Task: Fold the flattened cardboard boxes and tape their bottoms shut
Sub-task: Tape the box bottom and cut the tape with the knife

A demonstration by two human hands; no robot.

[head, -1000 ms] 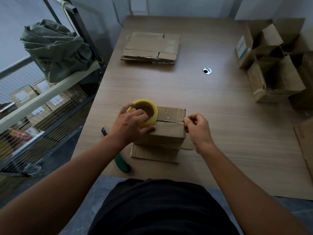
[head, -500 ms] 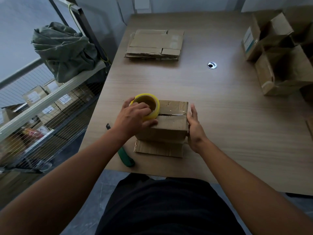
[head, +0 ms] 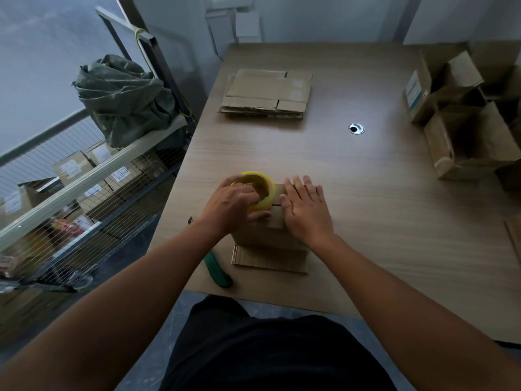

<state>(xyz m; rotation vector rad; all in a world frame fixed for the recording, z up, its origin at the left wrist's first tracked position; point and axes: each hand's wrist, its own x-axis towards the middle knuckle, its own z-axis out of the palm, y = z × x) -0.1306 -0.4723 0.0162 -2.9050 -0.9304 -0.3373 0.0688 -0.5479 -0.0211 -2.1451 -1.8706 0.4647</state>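
A small folded cardboard box stands bottom-up near the table's front edge, one flap spread flat toward me. On its top left sits a yellow tape roll, which my left hand grips, fingers curled into its core. My right hand lies flat on the right half of the box top, fingers straight, pressing over the seam. A stack of flattened boxes waits at the far middle of the table.
A green utility knife lies on the wooden table left of the box. Several assembled open boxes crowd the right side. A round cable hole is mid-table. A wire shelf rack with a green bag stands to the left.
My right hand pinched the tape end at the box's right edge, then slid down that side, and now lies flat on the top. My left hand kept holding the roll.
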